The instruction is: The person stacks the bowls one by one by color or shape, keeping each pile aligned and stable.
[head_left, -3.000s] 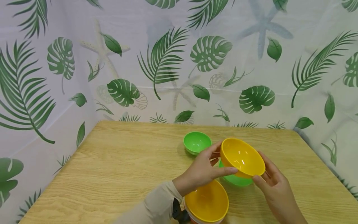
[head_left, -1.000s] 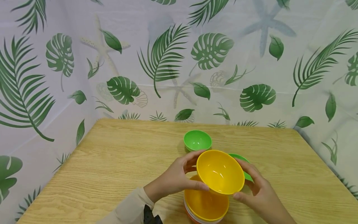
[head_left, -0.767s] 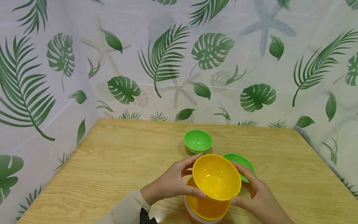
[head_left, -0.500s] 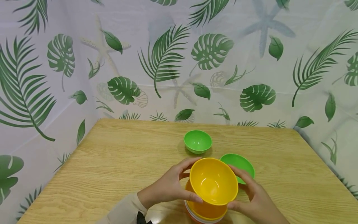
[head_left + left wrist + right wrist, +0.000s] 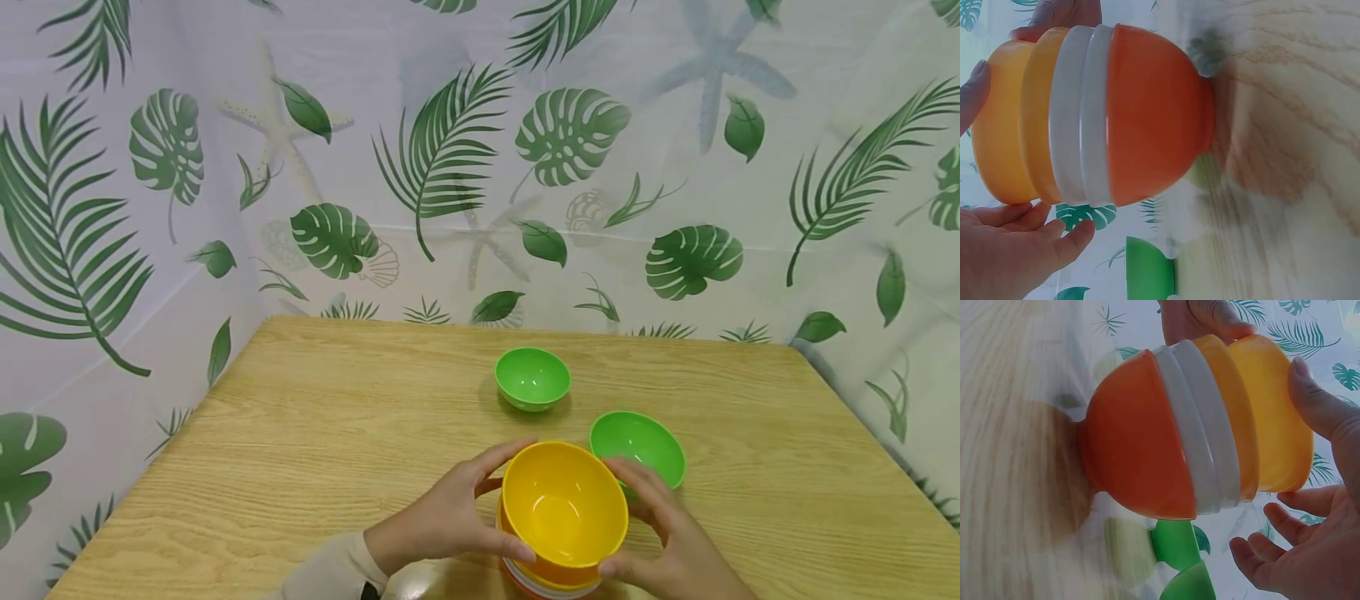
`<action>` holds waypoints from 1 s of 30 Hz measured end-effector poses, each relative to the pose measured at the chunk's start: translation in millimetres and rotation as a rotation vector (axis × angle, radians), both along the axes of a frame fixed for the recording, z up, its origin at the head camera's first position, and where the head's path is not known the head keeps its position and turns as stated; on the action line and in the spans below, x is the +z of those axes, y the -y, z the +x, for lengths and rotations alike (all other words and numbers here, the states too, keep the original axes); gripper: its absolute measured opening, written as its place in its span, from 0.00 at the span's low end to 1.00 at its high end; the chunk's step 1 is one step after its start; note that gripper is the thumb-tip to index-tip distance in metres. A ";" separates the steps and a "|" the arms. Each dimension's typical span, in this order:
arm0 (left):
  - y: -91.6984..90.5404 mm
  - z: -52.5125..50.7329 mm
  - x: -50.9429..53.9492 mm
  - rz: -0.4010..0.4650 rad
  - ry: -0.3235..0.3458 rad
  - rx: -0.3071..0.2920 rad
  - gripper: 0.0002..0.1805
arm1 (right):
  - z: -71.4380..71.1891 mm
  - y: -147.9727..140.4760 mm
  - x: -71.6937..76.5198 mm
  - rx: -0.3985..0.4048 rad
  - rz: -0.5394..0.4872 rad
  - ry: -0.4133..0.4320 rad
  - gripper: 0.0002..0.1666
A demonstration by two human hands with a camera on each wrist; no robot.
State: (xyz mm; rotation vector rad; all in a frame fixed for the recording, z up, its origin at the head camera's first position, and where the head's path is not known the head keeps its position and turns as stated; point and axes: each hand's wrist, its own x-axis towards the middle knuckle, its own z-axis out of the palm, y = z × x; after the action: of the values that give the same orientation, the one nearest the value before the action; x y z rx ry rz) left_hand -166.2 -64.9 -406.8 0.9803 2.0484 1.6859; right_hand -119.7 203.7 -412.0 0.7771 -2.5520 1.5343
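Observation:
Both hands grip a yellow bowl [image 5: 564, 504] by opposite sides, its mouth facing up. My left hand [image 5: 446, 518] holds the left side, thumb at the near rim; my right hand [image 5: 671, 537] holds the right side. The bowl sits over a stack, its lower part hidden inside another yellow bowl [image 5: 1040, 125]. Beneath that one are two white bowls [image 5: 1079, 119], nested in an orange bowl [image 5: 1154, 119] that stands at the bottom, as both wrist views show. Whether the held bowl rests fully in the stack I cannot tell.
Two green bowls stand upright beyond the stack on the wooden table [image 5: 315, 433]: one farther back [image 5: 532, 379], the other [image 5: 637, 446] just past my right hand. A leaf-patterned cloth [image 5: 450, 167] hangs behind and beside the table.
Both hands have brought the yellow bowl left and toward me from above the right green bowl, then lowered it over the stack. The green bowl on the right is now more exposed.

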 end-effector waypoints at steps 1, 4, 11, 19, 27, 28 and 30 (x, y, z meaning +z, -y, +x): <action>0.0 0.2 -1.6 -0.001 0.000 0.000 0.50 | 0.4 -0.1 -0.9 -0.001 0.004 0.012 0.50; 0.6 1.8 -5.4 -0.029 0.014 0.011 0.50 | 1.6 0.0 -4.0 0.012 -0.001 0.016 0.50; 2.9 5.9 -12.1 -0.056 0.033 0.032 0.51 | 3.0 1.6 -7.3 0.027 -0.016 0.077 0.49; 2.2 9.4 -16.2 -0.120 -0.027 0.077 0.51 | 5.5 3.7 -8.4 -0.009 -0.003 0.174 0.46; 2.3 12.4 -14.5 -0.205 -0.095 0.135 0.51 | 3.1 1.6 -10.3 0.031 -0.020 0.250 0.46; 2.3 12.6 -14.0 -0.215 -0.089 0.139 0.51 | 2.7 1.3 -10.4 0.034 -0.014 0.250 0.46; 2.5 13.1 -12.9 -0.230 -0.081 0.141 0.51 | 2.0 1.3 -9.9 0.032 -0.009 0.267 0.46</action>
State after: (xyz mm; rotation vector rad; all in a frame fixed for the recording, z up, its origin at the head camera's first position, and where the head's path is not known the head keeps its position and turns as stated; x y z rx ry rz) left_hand -153.1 -67.4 -419.7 0.8589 2.3506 1.4521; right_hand -117.8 202.3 -421.9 0.6543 -2.7245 1.7673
